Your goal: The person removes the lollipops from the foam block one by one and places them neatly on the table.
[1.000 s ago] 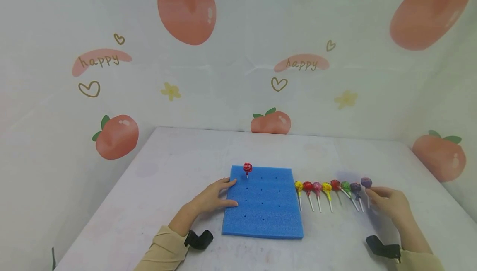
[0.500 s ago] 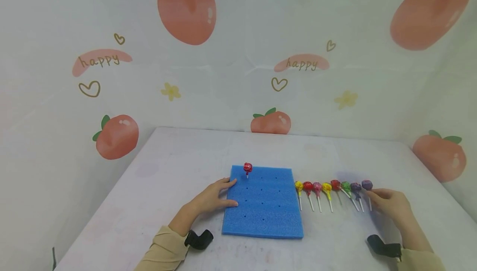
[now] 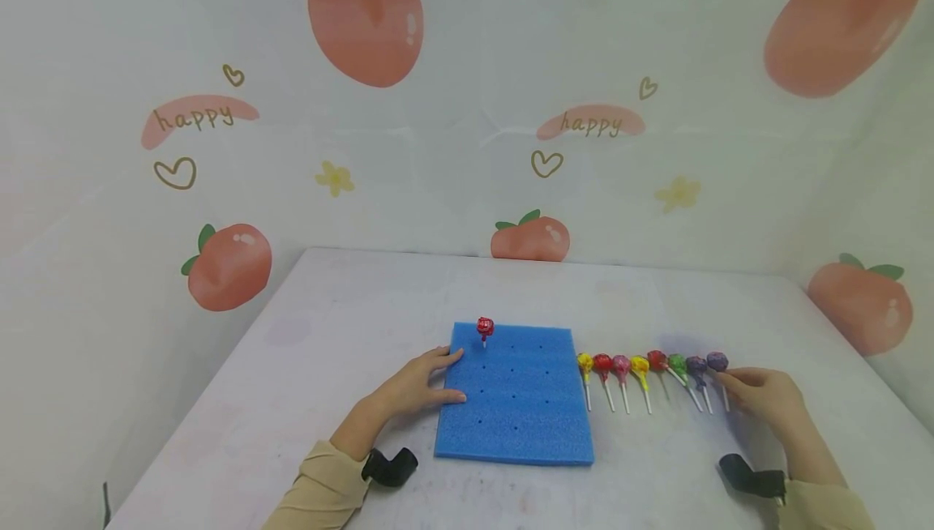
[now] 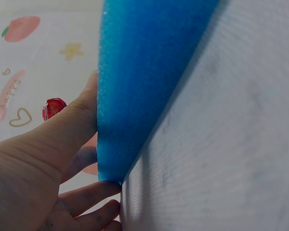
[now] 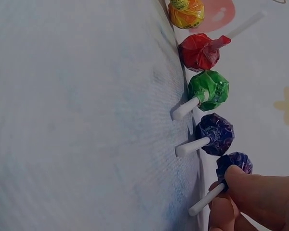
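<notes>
My right hand [image 3: 762,396] pinches the rightmost purple lollipop [image 3: 717,361] between thumb and fingers, just below its wrapped head. In the right wrist view this lollipop's white stick [image 5: 207,198] points down and left, beside a second purple lollipop [image 5: 215,134]. My left hand [image 3: 412,384] rests at the left edge of a blue foam board [image 3: 518,439]. Its thumb lies on the top face and its fingers touch the side, fairly straight. One red lollipop [image 3: 485,327] stands upright near the board's far left corner. Small holes dot the rest of the board.
Right of the board lies a row of lollipops, among them a yellow one [image 3: 585,362], a pink one [image 3: 621,365] and a green one [image 3: 677,365]. The white table [image 3: 350,295] meets a printed cloth backdrop [image 3: 438,149] at its far edge.
My right hand and the purple lollipop have shifted very slightly right, and its stick has swung a little. My left hand and the board have stayed put.
</notes>
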A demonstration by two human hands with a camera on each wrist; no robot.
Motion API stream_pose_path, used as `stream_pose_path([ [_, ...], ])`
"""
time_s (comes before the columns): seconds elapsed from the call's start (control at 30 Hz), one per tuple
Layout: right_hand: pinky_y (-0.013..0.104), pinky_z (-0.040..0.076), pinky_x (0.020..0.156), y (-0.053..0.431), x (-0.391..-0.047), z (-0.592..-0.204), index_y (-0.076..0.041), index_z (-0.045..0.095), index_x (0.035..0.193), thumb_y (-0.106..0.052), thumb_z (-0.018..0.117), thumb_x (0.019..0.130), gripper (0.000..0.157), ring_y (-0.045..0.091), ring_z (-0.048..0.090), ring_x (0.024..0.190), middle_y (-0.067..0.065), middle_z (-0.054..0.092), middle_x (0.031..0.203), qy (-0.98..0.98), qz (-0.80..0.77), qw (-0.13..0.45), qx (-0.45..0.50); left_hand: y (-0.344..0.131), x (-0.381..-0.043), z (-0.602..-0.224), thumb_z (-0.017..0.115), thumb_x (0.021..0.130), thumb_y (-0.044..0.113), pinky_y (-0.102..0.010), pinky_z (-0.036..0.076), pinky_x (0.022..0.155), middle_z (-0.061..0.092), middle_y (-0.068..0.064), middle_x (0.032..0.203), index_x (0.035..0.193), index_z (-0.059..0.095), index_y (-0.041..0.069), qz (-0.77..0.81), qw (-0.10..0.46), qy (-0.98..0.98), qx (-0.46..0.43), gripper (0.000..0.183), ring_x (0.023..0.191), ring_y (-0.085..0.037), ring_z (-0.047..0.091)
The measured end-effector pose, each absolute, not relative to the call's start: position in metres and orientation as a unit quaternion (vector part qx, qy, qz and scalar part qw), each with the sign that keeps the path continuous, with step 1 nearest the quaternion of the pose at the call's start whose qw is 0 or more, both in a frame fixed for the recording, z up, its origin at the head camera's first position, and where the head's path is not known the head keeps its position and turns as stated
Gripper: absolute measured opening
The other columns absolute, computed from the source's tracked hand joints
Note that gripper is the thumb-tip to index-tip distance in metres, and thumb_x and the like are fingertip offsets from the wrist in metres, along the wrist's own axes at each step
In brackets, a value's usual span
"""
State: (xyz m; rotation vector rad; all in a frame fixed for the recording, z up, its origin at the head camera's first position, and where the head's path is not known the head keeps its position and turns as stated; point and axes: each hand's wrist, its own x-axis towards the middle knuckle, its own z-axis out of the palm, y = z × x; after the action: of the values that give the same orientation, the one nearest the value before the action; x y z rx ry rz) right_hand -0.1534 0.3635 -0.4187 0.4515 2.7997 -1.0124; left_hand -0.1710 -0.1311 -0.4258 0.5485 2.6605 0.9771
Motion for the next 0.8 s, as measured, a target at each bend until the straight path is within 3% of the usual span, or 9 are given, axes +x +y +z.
stream_pose_path([
  [0.27,0.023,0.046,0.059,0.3642,-0.1556,-0.4195,0.014,0.052,0.12,-0.038,0.059,0.089,0.061,0.016,0.057,0.074,0.022,0.066,0.091,0.929,-0.329,0.075,0.154,-0.1308,-0.1715,-0.4249,0.07,0.081,0.04,-0.057,0.029,0.11,0.032,-0.019,0.15,0.143,0.039,0.011,0.339,0.129,0.913,0.189,0.075,0.14,-0.04,0.027],
  [0.53,0.023,0.045,0.057,0.3627,-0.1542,-0.4161,0.015,0.053,0.117,-0.032,0.058,0.089,0.055,0.01,0.054,0.068,0.013,0.068,0.082,0.933,-0.327,0.066,0.135,-0.1308,-0.1712,-0.4248,0.07,0.081,0.039,-0.057,0.029,0.11,0.032,-0.02,0.15,0.142,0.039,0.01,0.342,0.128,0.911,0.191,0.074,0.14,-0.04,0.027],
  [0.8,0.029,0.052,0.062,0.3629,-0.1551,-0.4194,0.017,0.052,0.117,-0.033,0.06,0.089,0.058,0.012,0.06,0.073,0.024,0.067,0.092,0.926,-0.338,0.074,0.149,-0.1308,-0.1705,-0.4236,0.07,0.081,0.039,-0.057,0.029,0.11,0.032,-0.019,0.15,0.142,0.04,0.01,0.34,0.13,0.911,0.191,0.074,0.14,-0.04,0.027],
])
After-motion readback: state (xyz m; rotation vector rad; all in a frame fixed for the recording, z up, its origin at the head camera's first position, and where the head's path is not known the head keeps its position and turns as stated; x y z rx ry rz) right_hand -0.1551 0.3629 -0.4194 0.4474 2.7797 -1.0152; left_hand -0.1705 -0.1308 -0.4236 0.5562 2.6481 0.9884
